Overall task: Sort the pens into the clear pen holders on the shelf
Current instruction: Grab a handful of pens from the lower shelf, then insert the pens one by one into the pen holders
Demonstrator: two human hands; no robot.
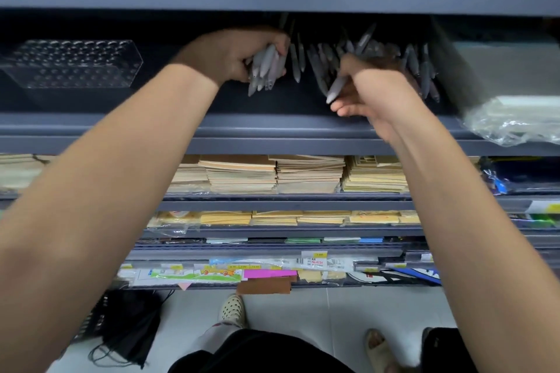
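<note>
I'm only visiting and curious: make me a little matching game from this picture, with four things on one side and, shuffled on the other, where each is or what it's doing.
Things:
1. left hand
2. right hand
3. clear pen holder
4. paper stacks

Places or states:
A. one level below the hands
B. grips a bundle of grey pens
C. far left on the shelf, no pens seen in it
D. fingers hold a single grey pen

Pairs: 1-B, 2-D, 3-C, 4-A.
</note>
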